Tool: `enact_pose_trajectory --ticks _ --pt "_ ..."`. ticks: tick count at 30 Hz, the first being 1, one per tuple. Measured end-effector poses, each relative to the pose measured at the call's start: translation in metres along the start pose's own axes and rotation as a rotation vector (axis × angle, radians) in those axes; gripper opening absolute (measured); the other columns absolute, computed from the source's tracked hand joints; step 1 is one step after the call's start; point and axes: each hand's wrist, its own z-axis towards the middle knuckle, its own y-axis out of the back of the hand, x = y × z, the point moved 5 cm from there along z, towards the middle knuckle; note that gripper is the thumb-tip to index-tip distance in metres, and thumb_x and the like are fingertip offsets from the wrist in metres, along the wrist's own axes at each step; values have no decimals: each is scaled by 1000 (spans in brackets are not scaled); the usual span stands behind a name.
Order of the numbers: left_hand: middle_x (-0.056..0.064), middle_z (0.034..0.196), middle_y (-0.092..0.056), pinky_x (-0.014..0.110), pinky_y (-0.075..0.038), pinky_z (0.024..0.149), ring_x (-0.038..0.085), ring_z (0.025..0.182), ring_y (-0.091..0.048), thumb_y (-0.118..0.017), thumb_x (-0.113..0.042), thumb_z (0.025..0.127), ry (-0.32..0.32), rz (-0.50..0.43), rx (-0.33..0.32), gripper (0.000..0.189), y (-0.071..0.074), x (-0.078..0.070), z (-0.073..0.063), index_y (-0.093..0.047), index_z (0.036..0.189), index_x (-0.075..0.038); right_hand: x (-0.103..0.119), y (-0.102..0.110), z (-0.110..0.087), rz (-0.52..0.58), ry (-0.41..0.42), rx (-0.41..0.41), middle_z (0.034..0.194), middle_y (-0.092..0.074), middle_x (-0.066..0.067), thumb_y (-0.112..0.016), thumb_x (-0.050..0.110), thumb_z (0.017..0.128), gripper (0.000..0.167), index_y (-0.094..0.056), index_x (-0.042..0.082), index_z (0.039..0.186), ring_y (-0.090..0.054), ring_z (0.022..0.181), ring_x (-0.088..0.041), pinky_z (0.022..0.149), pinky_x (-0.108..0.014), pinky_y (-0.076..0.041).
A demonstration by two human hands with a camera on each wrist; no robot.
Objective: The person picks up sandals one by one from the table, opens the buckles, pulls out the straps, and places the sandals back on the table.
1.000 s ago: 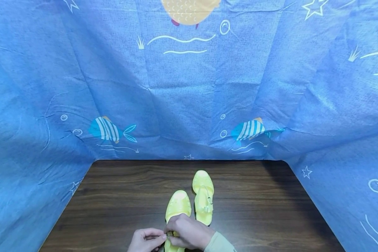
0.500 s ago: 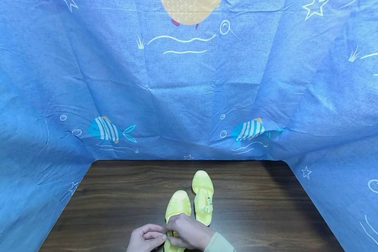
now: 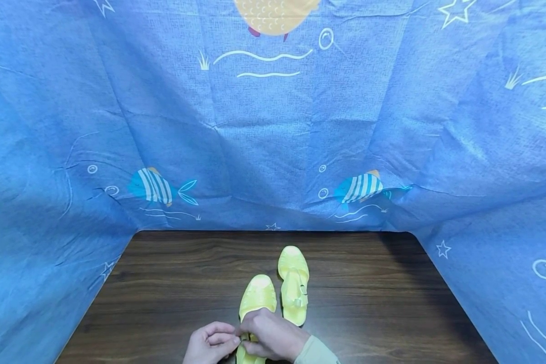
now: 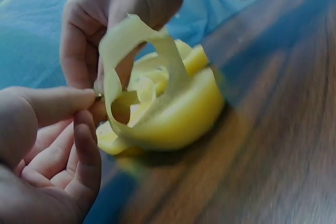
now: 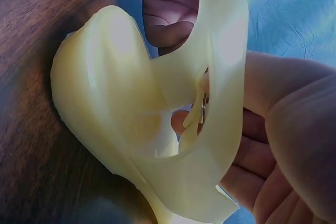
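Observation:
A yellow jelly sandal (image 3: 258,296) lies toe-forward at the table's near side, its heel part running under my hands. My left hand (image 3: 211,344) pinches the end of its ankle strap at the left side, thumb against the fingers. Reaching across from the right, my right hand (image 3: 275,333) grips the strap with bent fingers, meeting the left fingertips. In the right wrist view, a small metal buckle (image 5: 204,107) shows through the strap's opening. The raised heel loop (image 4: 118,43) stands up in the left wrist view. Exactly how strap and buckle sit between the fingertips is hidden.
A matching yellow sandal (image 3: 293,263) lies just right and farther back, its buckle (image 3: 303,289) on its right side. Both rest on a dark wood-grain table (image 3: 368,303). A blue fish-print cloth (image 3: 264,151) hangs behind and along both sides.
My left hand has shifted very slightly, its upper fingers rising a little while it keeps its pinch. The right hand and both sandals stay nearly where they were.

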Motion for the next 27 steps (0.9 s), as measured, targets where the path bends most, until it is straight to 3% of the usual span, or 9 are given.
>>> enact_pose_trajectory --ticks 5,9,18,22,27 --pt "-3 77 -75 22 -59 62 5 67 -69 -81 1 84 -170 91 -52 19 -5 -4 0 -69 95 11 -2 -2 0 51 -33 -9 89 -66 15 -76 7 91 17 -71 18 104 -50 76 14 68 0 -40" --pt "-6 77 -74 21 -57 59 1 65 -68 -81 2 84 -292 183 -78 11 -8 -6 -3 -72 90 5 -5 -3 -1 117 -50 -28 98 -71 10 -75 5 93 30 -58 14 117 -54 78 12 70 -1 -43" --pt "4 83 -74 18 -56 55 -3 70 -65 -85 5 81 -693 358 -28 19 -7 -15 -1 -78 91 -9 -5 -3 -3 116 -30 -59 94 -72 10 -75 4 92 36 -54 13 119 -51 74 11 66 0 -42" --pt "-5 82 -67 13 -51 53 -6 71 -60 -82 5 83 -802 452 -10 24 -8 -17 -2 -73 94 -15 -4 -3 -3 104 -22 -67 95 -72 8 -76 7 95 34 -54 13 121 -54 75 10 68 0 -42" --pt "-8 83 -62 10 -47 51 -8 70 -56 -77 7 84 -842 508 -39 26 -12 -16 -3 -67 96 -15 -3 -1 -3 81 -28 -77 100 -74 5 -76 10 96 32 -56 12 121 -61 82 9 73 -1 -44"
